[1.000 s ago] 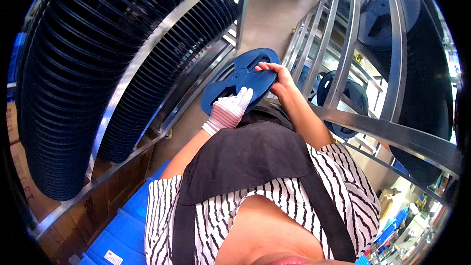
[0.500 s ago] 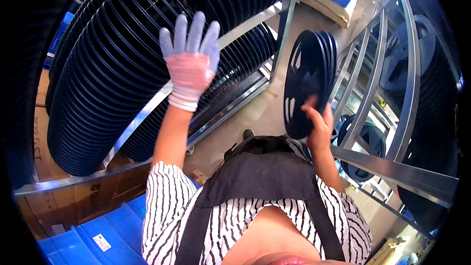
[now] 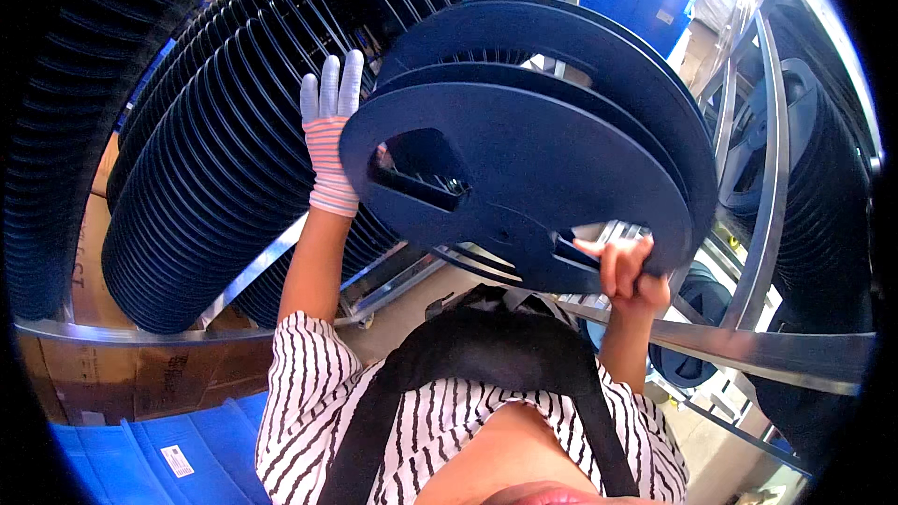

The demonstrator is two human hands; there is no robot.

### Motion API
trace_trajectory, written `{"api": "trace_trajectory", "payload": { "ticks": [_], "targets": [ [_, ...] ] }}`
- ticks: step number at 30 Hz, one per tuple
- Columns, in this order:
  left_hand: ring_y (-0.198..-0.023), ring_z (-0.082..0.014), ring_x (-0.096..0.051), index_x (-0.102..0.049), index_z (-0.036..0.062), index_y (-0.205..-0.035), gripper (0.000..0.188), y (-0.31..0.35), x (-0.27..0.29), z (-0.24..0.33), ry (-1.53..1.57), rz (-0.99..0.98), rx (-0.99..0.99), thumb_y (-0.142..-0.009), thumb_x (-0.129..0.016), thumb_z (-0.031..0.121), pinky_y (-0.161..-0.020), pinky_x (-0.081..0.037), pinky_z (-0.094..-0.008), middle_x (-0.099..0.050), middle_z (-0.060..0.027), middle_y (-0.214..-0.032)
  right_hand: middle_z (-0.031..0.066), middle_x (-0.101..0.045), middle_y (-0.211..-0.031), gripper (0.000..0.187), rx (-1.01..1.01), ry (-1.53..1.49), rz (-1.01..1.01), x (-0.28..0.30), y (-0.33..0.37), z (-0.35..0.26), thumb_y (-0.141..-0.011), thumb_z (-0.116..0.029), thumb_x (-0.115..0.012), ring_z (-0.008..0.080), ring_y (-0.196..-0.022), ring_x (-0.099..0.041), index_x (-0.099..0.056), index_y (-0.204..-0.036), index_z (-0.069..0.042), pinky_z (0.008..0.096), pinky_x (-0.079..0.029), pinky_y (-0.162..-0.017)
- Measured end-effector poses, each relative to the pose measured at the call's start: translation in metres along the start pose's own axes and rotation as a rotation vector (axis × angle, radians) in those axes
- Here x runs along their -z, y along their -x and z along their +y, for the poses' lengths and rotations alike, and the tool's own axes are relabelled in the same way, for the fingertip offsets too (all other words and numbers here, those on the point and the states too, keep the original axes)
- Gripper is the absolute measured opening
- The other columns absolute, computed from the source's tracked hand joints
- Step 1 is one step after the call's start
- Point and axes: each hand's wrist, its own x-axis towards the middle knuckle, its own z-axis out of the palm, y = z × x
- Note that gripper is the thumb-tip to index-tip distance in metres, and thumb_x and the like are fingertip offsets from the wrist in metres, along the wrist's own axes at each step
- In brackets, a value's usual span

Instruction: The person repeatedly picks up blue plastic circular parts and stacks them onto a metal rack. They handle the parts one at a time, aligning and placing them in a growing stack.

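Black plastic reels (image 3: 524, 159) are held up in front of me, their broad flat faces with cut-out windows tilted toward me. My bare right hand (image 3: 629, 271) grips the nearest reel at its lower right, fingers hooked through a window. My left hand (image 3: 332, 136), in a striped grey and pink glove, has its fingers stretched out. It stands at the left rim of the held reels; whether it presses on them I cannot tell. Behind it runs a long row of upright black reels (image 3: 206, 178) on a metal rack, partly hidden by the held ones.
To the right, another metal rack (image 3: 772, 150) with curved-looking bars holds more black reels (image 3: 823, 224). Brown cartons (image 3: 122, 374) and a blue bin (image 3: 220, 454) lie low at the left. A large blue container (image 3: 641, 0) stands at the far end.
My right hand has swung the reels up and leftward, turning their faces toward me. They now cover part of the row. My left hand has moved slightly left and down.
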Motion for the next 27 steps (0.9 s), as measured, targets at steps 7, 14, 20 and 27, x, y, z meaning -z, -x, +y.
{"api": "trace_trajectory", "payload": {
  "ticks": [7, 14, 20, 27],
  "targets": [
    [-0.139, -0.0330, -0.034, -0.058, 0.0123, -0.127, 0.046, -0.016, 0.031, 0.020, 0.088, -0.023, 0.042, -0.088, -0.051, 0.035, -0.115, -0.019, -0.0517, -0.040, -0.0067, -0.151, -0.0046, -0.031, -0.047, 0.029, -0.023, -0.175, 0.040, 0.115, -0.080, 0.033, -0.080, -0.034, -0.064, 0.0137, -0.052, -0.043, -0.051, -0.077, -0.009, 0.0570, -0.040, -0.100],
    [-0.136, -0.0383, -0.036, -0.067, 0.0193, -0.115, 0.036, -0.013, 0.027, 0.020, 0.071, 0.017, 0.007, -0.082, -0.059, 0.030, -0.114, -0.019, -0.0557, -0.042, -0.0142, -0.148, -0.0033, -0.033, -0.050, 0.027, -0.027, -0.118, -0.025, 0.136, -0.139, 0.016, -0.083, -0.031, -0.060, 0.0141, -0.055, -0.043, -0.054, -0.085, -0.005, 0.0575, -0.045, -0.097],
    [-0.132, -0.0395, -0.040, -0.065, 0.0204, -0.118, 0.038, -0.015, 0.030, 0.021, 0.159, 0.053, 0.038, -0.080, -0.064, 0.026, -0.113, -0.020, -0.0559, -0.047, -0.0161, -0.143, -0.0003, -0.036, -0.051, 0.028, 0.062, 0.132, 0.040, 0.095, -0.146, -0.023, -0.087, -0.030, -0.059, 0.0180, -0.061, -0.047, -0.054, -0.087, -0.002, 0.0579, -0.046, -0.095],
    [-0.125, -0.0444, -0.045, -0.066, 0.0154, -0.115, 0.040, -0.020, 0.038, 0.025, 0.179, 0.038, 0.101, -0.077, -0.067, 0.027, -0.105, -0.028, -0.0609, -0.050, -0.0190, -0.137, 0.0064, -0.046, -0.054, 0.035, 0.077, 0.385, 0.169, -0.034, -0.121, -0.006, -0.084, -0.029, -0.064, 0.0226, -0.059, -0.055, -0.058, -0.091, 0.005, 0.0600, -0.045, -0.093]
  ]
}}
